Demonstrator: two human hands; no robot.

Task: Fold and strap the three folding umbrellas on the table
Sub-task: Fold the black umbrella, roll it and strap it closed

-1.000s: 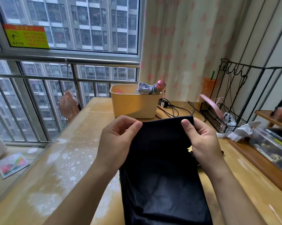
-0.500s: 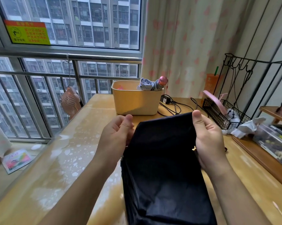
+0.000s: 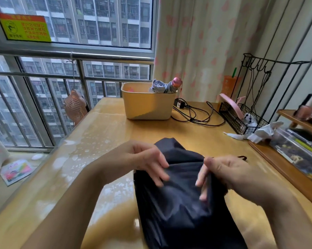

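left fingers (image 3: 158, 172) spread on black umbrella (image 3: 178, 216) | right fingers (image 3: 201, 176) clamp it | tub (image 3: 148, 106) well apart

One head-worn wide-angle camera, looking forward and down along the table (image 3: 106, 133) towards the window (image 3: 70, 33) and curtain (image 3: 196, 42) at its far end. Very near the work: both forearms enter from the bottom edge, and the left hand (image 3: 148, 162) and right hand (image 3: 223, 173) sit low centre on the black umbrella (image 3: 178, 203), which the bottom edge cuts off. Yellow bin (image 3: 148, 105) mid-frame, farther off; wire rack (image 3: 241, 119) at right. Lens bends verticals outward near the edges. Hands blurred.
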